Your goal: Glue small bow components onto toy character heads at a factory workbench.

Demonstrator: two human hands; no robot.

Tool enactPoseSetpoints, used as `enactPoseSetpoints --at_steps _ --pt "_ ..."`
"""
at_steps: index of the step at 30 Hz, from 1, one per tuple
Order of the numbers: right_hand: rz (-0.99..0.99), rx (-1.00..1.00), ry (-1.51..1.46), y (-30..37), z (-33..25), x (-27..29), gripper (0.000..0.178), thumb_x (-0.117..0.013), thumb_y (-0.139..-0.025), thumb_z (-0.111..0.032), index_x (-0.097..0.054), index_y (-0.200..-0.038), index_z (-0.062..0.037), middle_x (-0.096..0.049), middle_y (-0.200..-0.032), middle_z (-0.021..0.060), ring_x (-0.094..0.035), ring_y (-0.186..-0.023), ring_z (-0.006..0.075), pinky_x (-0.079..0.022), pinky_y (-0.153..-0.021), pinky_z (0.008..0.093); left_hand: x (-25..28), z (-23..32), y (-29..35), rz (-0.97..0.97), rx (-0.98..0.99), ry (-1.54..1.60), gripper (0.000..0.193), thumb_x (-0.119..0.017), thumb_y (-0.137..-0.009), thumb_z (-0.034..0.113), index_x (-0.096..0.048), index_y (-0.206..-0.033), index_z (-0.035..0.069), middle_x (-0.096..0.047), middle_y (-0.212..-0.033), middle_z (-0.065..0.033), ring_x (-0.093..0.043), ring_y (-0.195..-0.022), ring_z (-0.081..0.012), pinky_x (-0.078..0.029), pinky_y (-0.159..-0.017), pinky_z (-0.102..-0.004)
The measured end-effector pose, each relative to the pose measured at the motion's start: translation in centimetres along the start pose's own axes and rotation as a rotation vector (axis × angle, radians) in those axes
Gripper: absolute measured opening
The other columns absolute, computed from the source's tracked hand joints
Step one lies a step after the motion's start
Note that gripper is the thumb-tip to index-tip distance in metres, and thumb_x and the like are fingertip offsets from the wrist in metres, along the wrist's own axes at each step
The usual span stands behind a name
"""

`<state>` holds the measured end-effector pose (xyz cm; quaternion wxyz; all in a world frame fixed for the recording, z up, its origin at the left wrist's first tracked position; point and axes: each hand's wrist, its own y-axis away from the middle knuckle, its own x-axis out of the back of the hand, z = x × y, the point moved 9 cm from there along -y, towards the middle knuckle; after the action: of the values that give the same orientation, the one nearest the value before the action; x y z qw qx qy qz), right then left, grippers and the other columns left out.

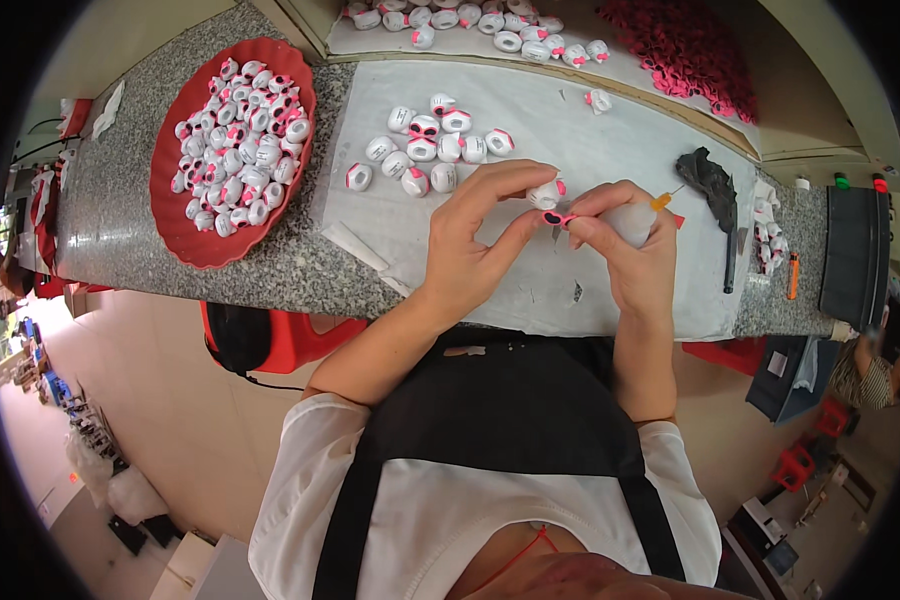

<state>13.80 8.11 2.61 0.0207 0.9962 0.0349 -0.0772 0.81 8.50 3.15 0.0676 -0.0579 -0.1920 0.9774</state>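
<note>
Plastic is my guess for the small white toy head (545, 194) pinched in my left hand (475, 235): light, hard-shelled and smooth, so it would slip if squeezed on its rounded sides. Thumb and forefinger take it across the body, which looks the surest hold. My right hand (625, 240) is closed around a soft squeeze bottle (635, 218) with an orange nozzle, and its fingertips also nip a tiny pink glasses piece (560, 217) just under the toy head. That piece looks thin and easily bent or dropped, best held by its edge.

Just beyond my left hand lies a cluster of finished heads (425, 148) on the white cloth (570, 140) covering the tabletop (110, 200); well off to the left sits a red tray (175, 235) full of them.

I cannot tell whether the pink piece already touches the toy head, since my fingers cover the joint. Most of the bottle is hidden in my palm. The dark object (712, 180) right of my hands is hard to identify.
</note>
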Motion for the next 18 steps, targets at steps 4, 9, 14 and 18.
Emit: enactPoseSetpoints --at_steps 4,9,14,18 --pt "0.035 -0.004 0.003 0.0 0.4 0.2 0.011 -0.059 -0.065 0.003 -0.051 -0.073 0.0028 -0.054 -0.070 0.0094 -0.050 -0.058 0.0126 -0.040 -0.052 0.0220 -0.3 0.5 0.1 -0.014 -0.035 -0.090 0.029 -0.056 -0.064 -0.006 -0.053 -0.093 0.001 -0.053 -0.095 -0.0106 -0.051 -0.089 -0.0210 -0.042 -0.074 -0.0271" --pt "0.051 0.011 -0.002 0.2 0.8 0.3 0.014 -0.059 -0.065 0.003 -0.050 -0.076 0.0008 -0.054 -0.071 0.0091 -0.049 -0.058 0.0118 -0.040 -0.051 0.0215 -0.5 0.8 0.1 -0.044 -0.045 -0.018 0.027 -0.057 -0.065 -0.005 -0.053 -0.091 0.001 -0.053 -0.096 -0.0108 -0.051 -0.090 -0.0210 -0.041 -0.076 -0.0278" --pt "0.106 0.108 -0.002 0.3 0.5 0.1 0.021 -0.061 -0.064 0.002 -0.051 -0.082 -0.0011 -0.053 -0.067 0.0047 -0.047 -0.057 0.0073 -0.037 -0.050 0.0181 -0.4 -0.8 0.3 -0.040 0.168 0.389 0.023 -0.055 -0.070 -0.003 -0.051 -0.093 -0.001 -0.052 -0.098 -0.0118 -0.049 -0.092 -0.0188 -0.039 -0.080 -0.0283" --pt "0.020 0.046 -0.065 0.7 -0.1 -1.3 0.029 -0.063 -0.063 0.002 -0.051 -0.089 -0.0002 -0.051 -0.067 0.0041 -0.046 -0.057 0.0069 -0.037 -0.050 0.0176 -0.9 -1.4 0.3 -0.085 0.284 0.531 0.021 -0.054 -0.072 -0.002 -0.050 -0.093 -0.003 -0.051 -0.098 -0.0132 -0.048 -0.093 -0.0166 -0.039 -0.081 -0.0278"
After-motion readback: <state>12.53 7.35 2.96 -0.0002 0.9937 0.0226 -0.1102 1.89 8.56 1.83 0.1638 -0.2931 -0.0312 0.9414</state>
